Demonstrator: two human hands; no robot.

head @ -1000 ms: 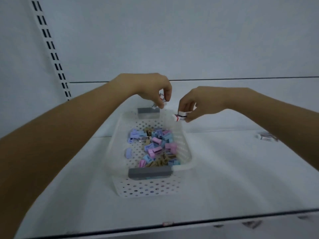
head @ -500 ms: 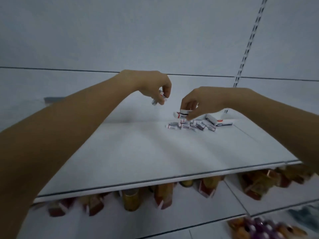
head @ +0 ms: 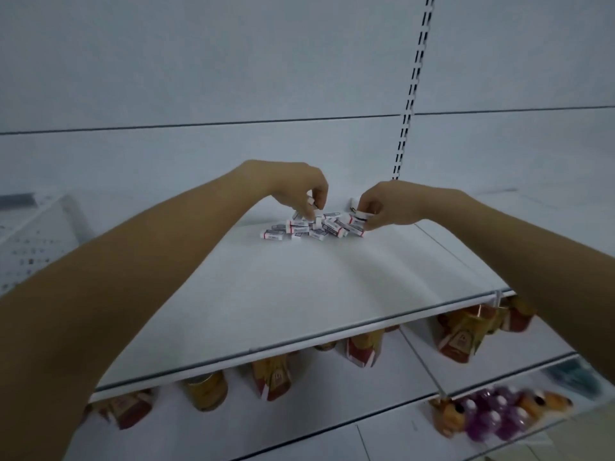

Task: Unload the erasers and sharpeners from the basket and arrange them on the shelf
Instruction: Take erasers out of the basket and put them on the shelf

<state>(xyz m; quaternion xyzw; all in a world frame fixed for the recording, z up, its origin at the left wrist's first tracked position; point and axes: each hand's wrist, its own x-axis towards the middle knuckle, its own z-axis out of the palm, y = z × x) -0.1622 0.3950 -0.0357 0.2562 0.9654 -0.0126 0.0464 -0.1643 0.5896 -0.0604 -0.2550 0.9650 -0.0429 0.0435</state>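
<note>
The white shelf (head: 299, 294) carries the eraser pile (head: 312, 229) toward its back. A white perforated basket (head: 30, 234) sits well to the left of the pile, at the edge of view. Red-and-gold packets (head: 459, 337) stand on a lower shelf, below and in front of the pile. The left grip (head: 299, 188) hangs just above the pile's left part, fingertips curled and pinching a small eraser (head: 311, 201). The right grip (head: 386, 204) is at the pile's right end, thumb and fingers pinched on a second eraser (head: 361, 216).
</note>
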